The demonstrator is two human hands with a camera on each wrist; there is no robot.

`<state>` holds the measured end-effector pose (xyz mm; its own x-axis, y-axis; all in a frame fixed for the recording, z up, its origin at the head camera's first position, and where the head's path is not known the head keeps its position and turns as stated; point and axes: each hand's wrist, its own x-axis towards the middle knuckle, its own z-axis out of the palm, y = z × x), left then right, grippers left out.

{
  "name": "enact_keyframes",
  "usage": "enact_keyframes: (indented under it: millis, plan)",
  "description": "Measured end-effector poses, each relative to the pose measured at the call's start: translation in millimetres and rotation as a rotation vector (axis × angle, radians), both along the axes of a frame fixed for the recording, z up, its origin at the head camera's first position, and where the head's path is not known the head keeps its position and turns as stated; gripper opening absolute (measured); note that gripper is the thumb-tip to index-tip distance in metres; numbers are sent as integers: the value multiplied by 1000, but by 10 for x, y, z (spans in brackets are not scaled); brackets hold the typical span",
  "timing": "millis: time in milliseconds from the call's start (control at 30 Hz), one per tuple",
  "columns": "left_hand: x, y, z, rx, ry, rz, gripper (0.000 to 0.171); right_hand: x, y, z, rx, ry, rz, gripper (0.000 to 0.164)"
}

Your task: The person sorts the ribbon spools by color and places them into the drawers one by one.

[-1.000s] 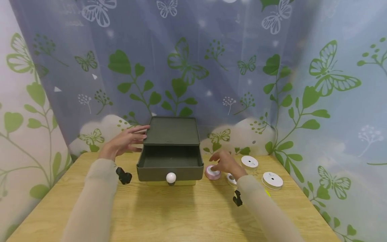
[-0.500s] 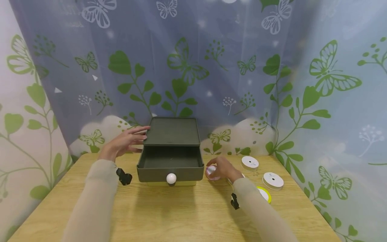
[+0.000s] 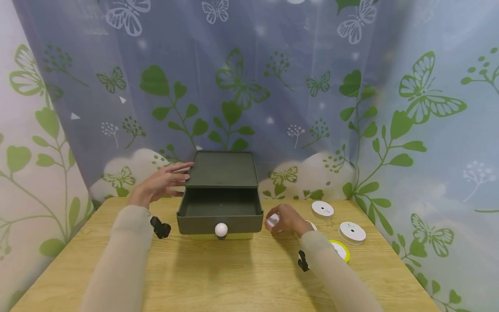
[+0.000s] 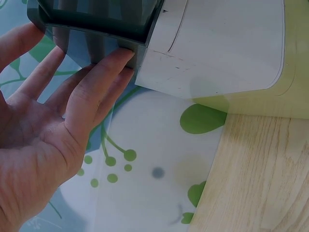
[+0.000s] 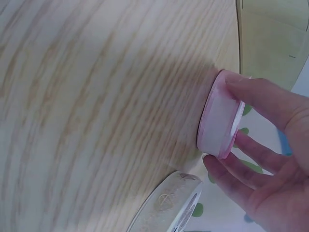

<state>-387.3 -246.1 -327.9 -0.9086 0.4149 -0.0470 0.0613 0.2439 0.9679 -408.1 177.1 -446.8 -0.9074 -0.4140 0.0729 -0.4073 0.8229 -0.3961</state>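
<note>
A dark grey drawer box [image 3: 224,169] stands on the table, its drawer [image 3: 196,225] pulled out toward me with a white round knob [image 3: 221,229] on the front. My left hand [image 3: 157,184] rests its extended fingers against the box's left side; in the left wrist view the fingertips [image 4: 126,54] touch the dark edge. To the right of the drawer, my right hand [image 3: 288,216] pinches a spool of pink ribbon [image 5: 219,116] between thumb and fingers. The spool stays low at the tabletop, partly covered by the hand in the head view.
Two white-faced ribbon spools, a far one [image 3: 322,209] and a nearer one [image 3: 352,232], lie at the right. A yellow-rimmed spool [image 3: 341,250] sits beside the right sleeve, and a patterned spool [image 5: 166,208] is partly behind the wrist. A patterned backdrop [image 3: 273,108] borders the wooden table [image 3: 218,277].
My right hand has come down around the pink ribbon spool and now pinches it. The right forearm shifted slightly left, uncovering the yellow-rimmed spool. The left hand stayed in place.
</note>
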Motion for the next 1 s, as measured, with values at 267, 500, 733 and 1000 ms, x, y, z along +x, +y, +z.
enact_keyframes:
  millis: [267, 500, 733, 1000]
  plan:
    - [-4, 0, 0, 3, -2, 1, 66, 14, 12, 87, -17, 37, 38, 37]
    - [1, -4, -8, 4, 4, -8, 66, 52, -22, 306, -37, 80, 128, 38]
    - [-4, -10, -6, -5, 4, -1, 67, 108, -14, 556, 2, 60, 189, 39]
    - [-15, -3, -12, 6, 1, -5, 67, 168, 22, 911, -38, 77, 280, 37]
